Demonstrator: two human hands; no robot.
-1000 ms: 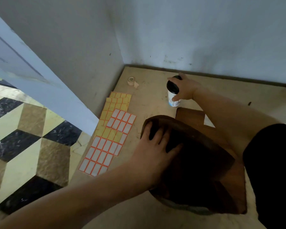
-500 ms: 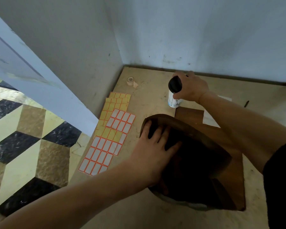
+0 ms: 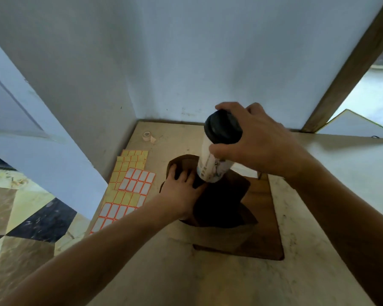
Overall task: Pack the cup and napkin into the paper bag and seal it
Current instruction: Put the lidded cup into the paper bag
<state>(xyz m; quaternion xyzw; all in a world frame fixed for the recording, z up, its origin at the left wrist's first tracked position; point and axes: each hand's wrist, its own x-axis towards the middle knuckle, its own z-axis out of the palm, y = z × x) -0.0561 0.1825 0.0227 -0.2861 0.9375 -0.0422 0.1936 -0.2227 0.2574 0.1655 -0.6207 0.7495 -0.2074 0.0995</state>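
A white paper cup [image 3: 212, 166] with a black lid is in the air above the mouth of the brown paper bag [image 3: 228, 204], tilted a little. My right hand [image 3: 257, 142] grips it around the upper part. The bag stands open on the table, and my left hand [image 3: 181, 191] holds its left rim with fingers curled over the edge. A strip of white napkin [image 3: 244, 171] shows on the table just behind the bag, mostly hidden by my right hand and the cup.
Sheets of orange and yellow labels [image 3: 131, 184] lie left of the bag. A small roll of tape [image 3: 146, 136] sits near the back left corner. Walls close in the table [image 3: 318, 195] at back and left; its left edge drops to a tiled floor [image 3: 27, 217].
My right hand has lifted the cup off the table and carried it toward me, over the bag's opening. My left hand has stayed on the bag's rim. The view has tilted up.
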